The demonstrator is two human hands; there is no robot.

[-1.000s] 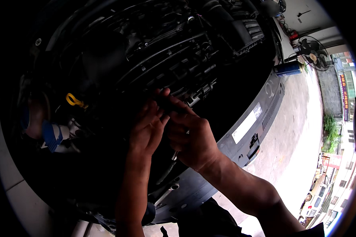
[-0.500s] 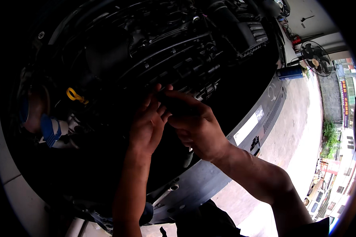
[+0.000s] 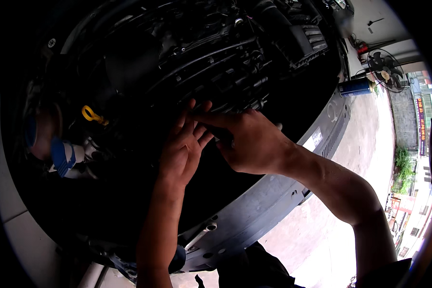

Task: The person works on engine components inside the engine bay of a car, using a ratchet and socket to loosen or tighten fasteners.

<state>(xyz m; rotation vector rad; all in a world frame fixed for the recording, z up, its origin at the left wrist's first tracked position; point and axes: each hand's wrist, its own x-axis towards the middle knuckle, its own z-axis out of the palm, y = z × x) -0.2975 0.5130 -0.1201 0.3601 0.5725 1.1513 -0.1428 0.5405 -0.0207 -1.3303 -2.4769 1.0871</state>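
My left hand (image 3: 181,156) reaches over the dark engine bay (image 3: 211,53), palm partly up, fingers apart and slightly bent. Its fingertips are beside my right index finger; any contact with a part there is lost in shadow. My right hand (image 3: 259,141) is closed around a ratchet-like hand tool, whose pale handle end (image 3: 279,126) pokes out past the knuckles. The rest of this tool is hidden by the hand and the dark. Both hands are just inside the front panel (image 3: 254,197) of the car.
A yellow dipstick loop (image 3: 94,115) and a blue reservoir cap (image 3: 62,157) are at the left. A steel wrench-like bar (image 3: 204,233) lies by the front panel. A blue can (image 3: 356,88) stands on the panel's far right end, near a black fan (image 3: 385,72).
My right hand has turned and shifted right, its elbow swinging outward. The tool's handle end has swung from below the hand to its right. My left hand has hardly moved.
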